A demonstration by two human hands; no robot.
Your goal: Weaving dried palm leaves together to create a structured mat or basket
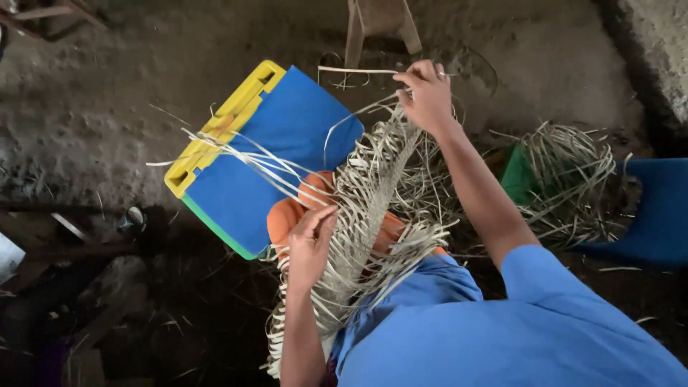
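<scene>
I see a dim dirt floor (129,115), wooden stool legs (380,25) top centre, a blue seat (663,211) at right, planks (79,247) lower left.

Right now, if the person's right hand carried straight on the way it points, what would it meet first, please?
The right hand, pinching a pale strip, points up-frame; beyond it probably the wooden stool legs, though depth is unclear.
</scene>
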